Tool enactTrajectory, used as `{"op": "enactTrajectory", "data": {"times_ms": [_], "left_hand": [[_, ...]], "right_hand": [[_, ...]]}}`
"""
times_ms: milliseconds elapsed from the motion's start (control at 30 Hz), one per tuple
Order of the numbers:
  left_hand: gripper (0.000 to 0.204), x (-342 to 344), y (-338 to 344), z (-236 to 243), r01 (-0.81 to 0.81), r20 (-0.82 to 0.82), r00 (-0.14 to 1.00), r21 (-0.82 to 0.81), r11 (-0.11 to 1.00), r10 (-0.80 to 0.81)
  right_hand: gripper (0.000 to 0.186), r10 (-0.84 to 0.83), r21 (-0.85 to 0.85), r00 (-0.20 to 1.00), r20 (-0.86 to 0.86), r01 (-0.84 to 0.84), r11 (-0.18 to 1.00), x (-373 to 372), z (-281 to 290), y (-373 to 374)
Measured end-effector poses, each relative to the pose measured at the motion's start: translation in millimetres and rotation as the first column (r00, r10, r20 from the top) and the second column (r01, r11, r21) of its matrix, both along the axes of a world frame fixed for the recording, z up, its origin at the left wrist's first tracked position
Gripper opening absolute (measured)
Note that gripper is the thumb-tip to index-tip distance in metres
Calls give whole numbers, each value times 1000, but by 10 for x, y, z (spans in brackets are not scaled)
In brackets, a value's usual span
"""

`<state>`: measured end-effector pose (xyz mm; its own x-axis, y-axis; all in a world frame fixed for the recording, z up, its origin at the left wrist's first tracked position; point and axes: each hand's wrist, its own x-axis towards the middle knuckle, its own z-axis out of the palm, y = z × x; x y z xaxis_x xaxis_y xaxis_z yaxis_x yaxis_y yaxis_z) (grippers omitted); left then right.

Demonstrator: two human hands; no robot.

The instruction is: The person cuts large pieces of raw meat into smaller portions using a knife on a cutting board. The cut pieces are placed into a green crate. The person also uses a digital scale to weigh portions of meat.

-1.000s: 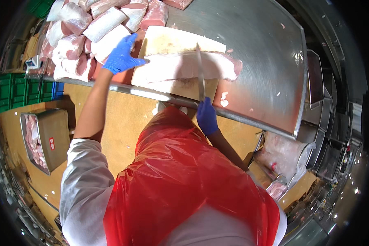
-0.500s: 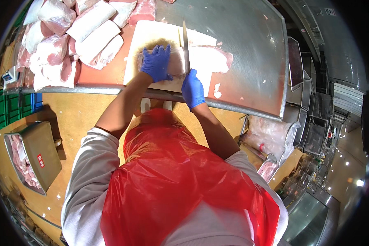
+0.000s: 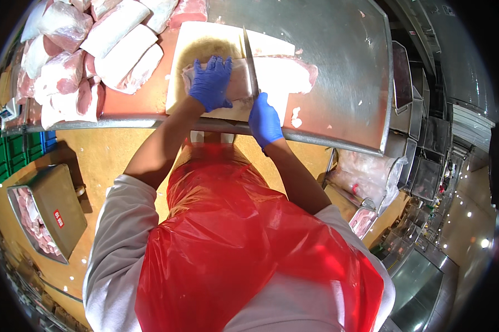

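Note:
A long piece of pale raw meat (image 3: pixel 285 74) lies across the white cutting board (image 3: pixel 178 83), its right end reaching past the board onto the metal table. My left hand (image 3: pixel 212 84), in a blue glove, rests on the meat's left part with the fingers spread. In my right hand (image 3: pixel 265 122), also blue-gloved, is the handle of a long knife (image 3: pixel 250 61). The blade points away from me and lies across the meat, just right of my left hand. My right fingers hide the knife's handle.
Several large meat pieces (image 3: pixel 125 55) are piled at the table's left. Small white scraps (image 3: pixel 296 117) lie right of the board on the metal table (image 3: pixel 343 72). On the floor at left stands a bin of meat (image 3: pixel 61 213); a plastic-lined container (image 3: pixel 366 177) stands at right.
The knife and my right hand have shifted slightly, and the blade's tip leans a little more left. My left hand stays on the meat. The whole view has moved a little.

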<state>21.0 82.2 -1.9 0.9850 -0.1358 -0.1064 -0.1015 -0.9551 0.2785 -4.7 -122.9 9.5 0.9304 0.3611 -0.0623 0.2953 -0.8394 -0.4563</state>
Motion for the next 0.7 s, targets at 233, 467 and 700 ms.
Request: {"op": "enactTrajectory", "data": {"times_ms": [233, 467, 700], "left_hand": [[106, 31, -166, 30, -32, 1, 999, 83, 996, 32], [91, 92, -237, -159, -94, 124, 990, 192, 977, 71], [94, 150, -5, 146, 9, 17, 1000, 118, 993, -11]], "right_hand": [[22, -99, -44, 933, -346, 89, 995, -507, 100, -510], [19, 136, -24, 990, -41, -137, 990, 432, -193, -17], [16, 79, -82, 989, -121, -89, 993, 269, -328, -225]]}}
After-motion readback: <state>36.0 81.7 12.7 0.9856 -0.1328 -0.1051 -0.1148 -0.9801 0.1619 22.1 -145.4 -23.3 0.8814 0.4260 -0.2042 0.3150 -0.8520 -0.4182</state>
